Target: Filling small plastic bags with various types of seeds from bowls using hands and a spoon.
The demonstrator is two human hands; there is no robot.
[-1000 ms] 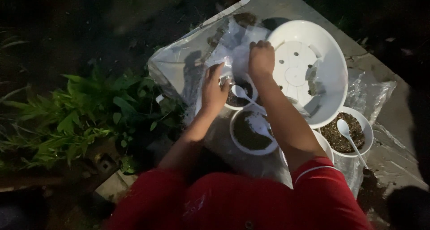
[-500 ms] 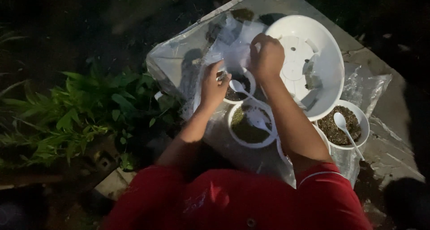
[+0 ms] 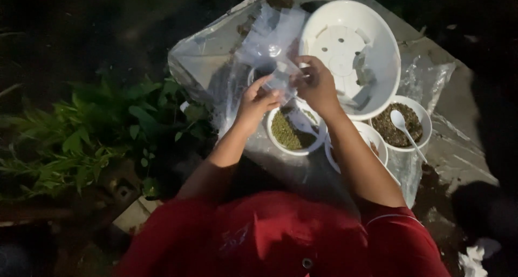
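Note:
My left hand (image 3: 257, 100) and my right hand (image 3: 317, 85) both pinch a small clear plastic bag (image 3: 272, 55) held up between them, over a small white bowl (image 3: 294, 130) of greenish granules. A large white plastic pot (image 3: 352, 57) with holes in its bottom lies tilted just beyond my right hand. Everything sits on a clear plastic sheet (image 3: 208, 56). Part of another bowl is hidden under the bag.
A white bowl of dark brown grains (image 3: 402, 127) with a white spoon (image 3: 403, 128) stands at right. Another white bowl (image 3: 367, 142) lies partly under my right forearm. Leafy green plants (image 3: 102, 131) grow at left. Dark ground surrounds the sheet.
Both hands rose off the bowls and came together, lifting the clear bag between them. The view moved in closer over the bowls.

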